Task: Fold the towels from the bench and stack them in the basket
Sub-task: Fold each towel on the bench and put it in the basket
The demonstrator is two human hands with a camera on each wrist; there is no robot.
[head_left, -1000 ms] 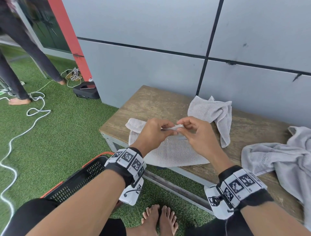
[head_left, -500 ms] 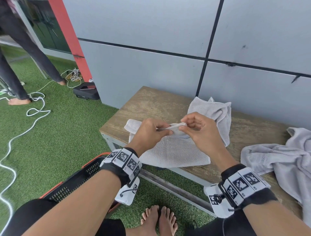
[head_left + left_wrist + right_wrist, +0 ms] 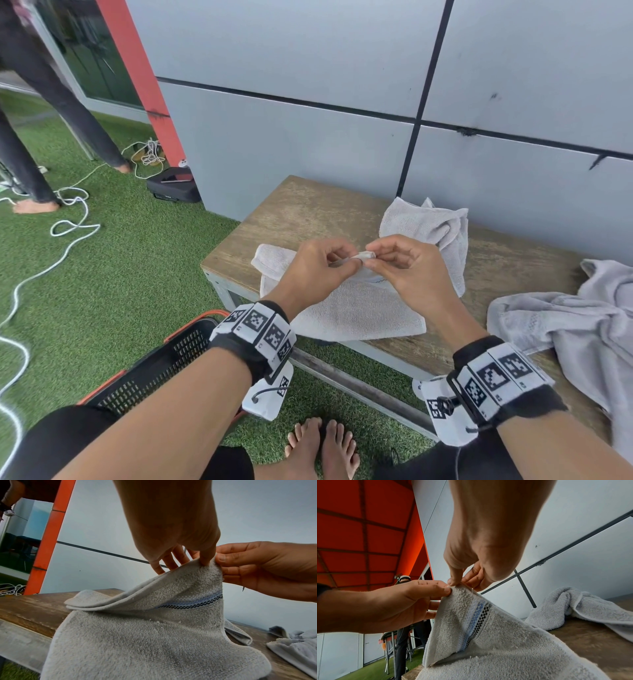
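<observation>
Both hands meet over the worn wooden tabletop [image 3: 308, 212]: the left hand [image 3: 318, 267] and right hand [image 3: 407, 270] each pinch one raised corner of the pale grey terry towel [image 3: 356, 311], whose near edge overhangs the tabletop's near-left end, above the black-and-orange mesh basket [image 3: 161, 370].

Green artificial turf [image 3: 113, 274] covers the ground at left, with a white cable [image 3: 65, 233] looping across it; a black case [image 3: 174, 188] lies by a red post [image 3: 137, 78], against the grey panelled wall [image 3: 308, 102] at the far side
</observation>
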